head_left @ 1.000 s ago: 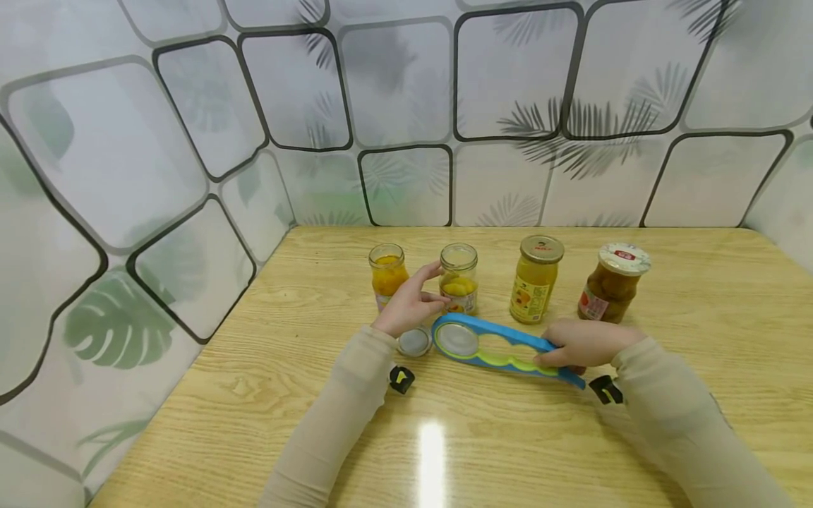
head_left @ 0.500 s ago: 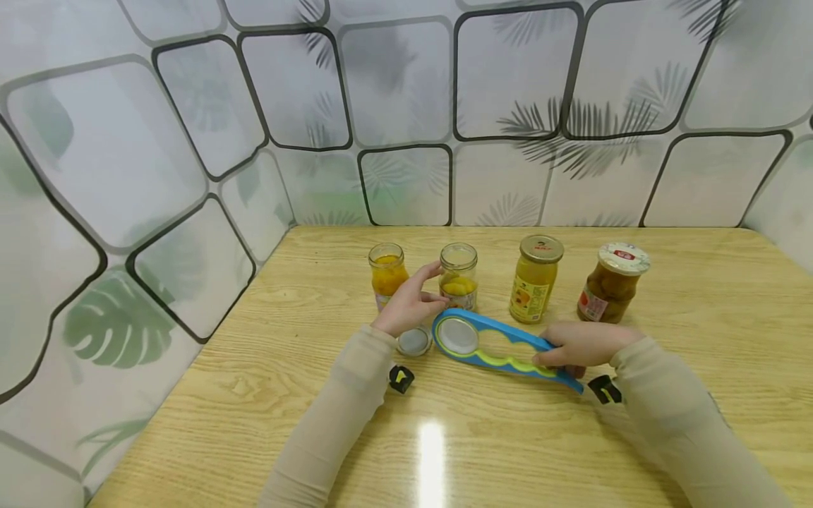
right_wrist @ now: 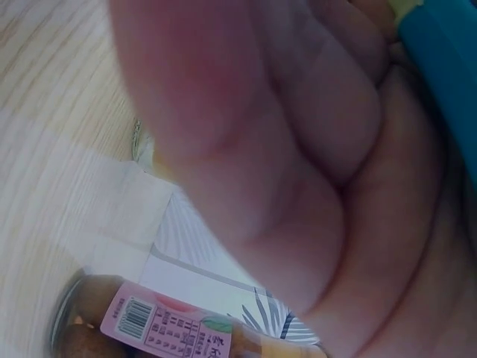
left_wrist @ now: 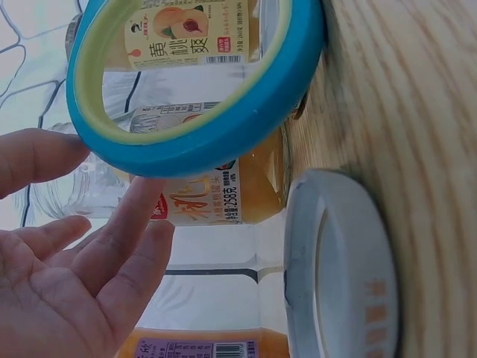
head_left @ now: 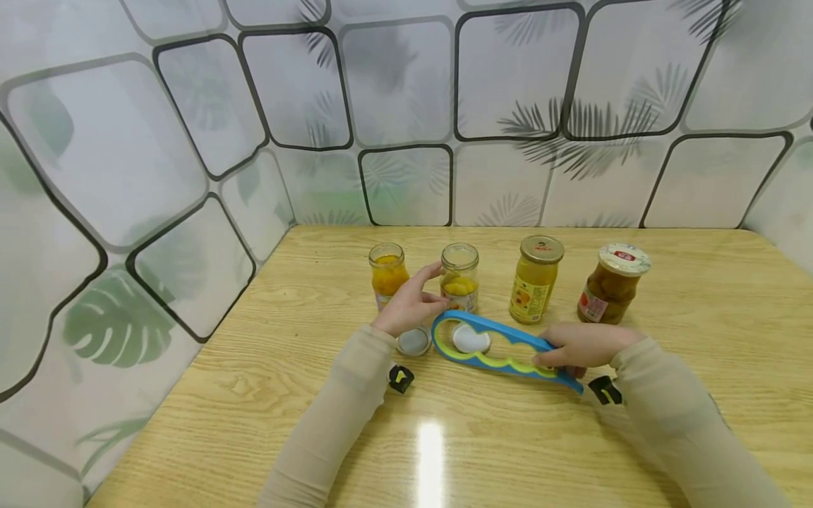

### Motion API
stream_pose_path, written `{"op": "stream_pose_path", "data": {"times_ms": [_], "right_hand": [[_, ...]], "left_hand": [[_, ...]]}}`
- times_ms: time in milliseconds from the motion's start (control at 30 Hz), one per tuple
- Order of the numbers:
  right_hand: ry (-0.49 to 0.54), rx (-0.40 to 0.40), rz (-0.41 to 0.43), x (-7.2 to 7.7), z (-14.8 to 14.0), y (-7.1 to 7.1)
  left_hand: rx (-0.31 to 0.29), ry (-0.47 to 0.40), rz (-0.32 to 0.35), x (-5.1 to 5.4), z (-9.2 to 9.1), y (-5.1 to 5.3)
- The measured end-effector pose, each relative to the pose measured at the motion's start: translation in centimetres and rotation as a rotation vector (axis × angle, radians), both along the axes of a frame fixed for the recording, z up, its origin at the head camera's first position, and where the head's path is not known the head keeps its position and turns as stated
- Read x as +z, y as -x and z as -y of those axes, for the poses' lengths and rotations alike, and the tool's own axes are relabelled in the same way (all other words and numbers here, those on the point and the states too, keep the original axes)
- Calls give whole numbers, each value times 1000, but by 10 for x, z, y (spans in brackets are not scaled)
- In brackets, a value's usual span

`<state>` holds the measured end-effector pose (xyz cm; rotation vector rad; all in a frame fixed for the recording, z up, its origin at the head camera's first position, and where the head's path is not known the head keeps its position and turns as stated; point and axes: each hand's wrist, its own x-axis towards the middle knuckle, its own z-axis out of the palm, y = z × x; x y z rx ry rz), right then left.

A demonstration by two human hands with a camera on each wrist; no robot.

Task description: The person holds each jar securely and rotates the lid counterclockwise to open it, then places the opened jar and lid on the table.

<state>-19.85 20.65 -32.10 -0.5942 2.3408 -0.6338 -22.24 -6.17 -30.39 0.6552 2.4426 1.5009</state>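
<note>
My right hand (head_left: 587,343) grips a blue and lime-green multi-size jar opener (head_left: 500,329) by its narrow end; curled fingers fill the right wrist view. Through the opener's large ring (left_wrist: 194,160) a pale jar lid (head_left: 471,339) shows, off-centre, apparently on the table. My left hand (head_left: 413,305) is beside an uncapped glass jar (head_left: 460,283) of yellow fruit, fingers loosely bent; in the left wrist view its fingertips are close to jar and ring, contact unclear. A second lid (head_left: 414,341) lies near that hand. Behind it stands an uncapped jar of orange fruit (head_left: 389,274), partly hidden.
Two capped jars stand to the right: a yellow-labelled jar (head_left: 536,279) and a brown-fruit jar (head_left: 613,283) with a patterned lid, close behind my right hand. The wooden table (head_left: 508,437) meets a patterned wall (head_left: 406,183) at the back and left.
The pale lid that sat within the opener's large ring has dropped out and now shows shifted right inside its outline. The opener tilted slightly; both hands stay nearly in place.
</note>
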Motion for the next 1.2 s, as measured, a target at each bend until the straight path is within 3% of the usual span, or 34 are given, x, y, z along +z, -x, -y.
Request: {"op": "stream_pose_path", "data": {"times_ms": [167, 400, 667, 1000, 1200], "right_hand": [[-6, 33, -21, 1, 0, 0], [9, 120, -145, 2, -1, 1], [23, 106, -319, 11, -12, -1], [128, -23, -557, 27, -23, -6], [150, -157, -604, 34, -23, -6]], "left_hand": [[-4, -3, 10, -1, 0, 1], [3, -12, 8, -30, 1, 25], [19, 21, -26, -29, 1, 24], [14, 9, 3, -31, 2, 27], [34, 23, -11, -30, 2, 25]]}}
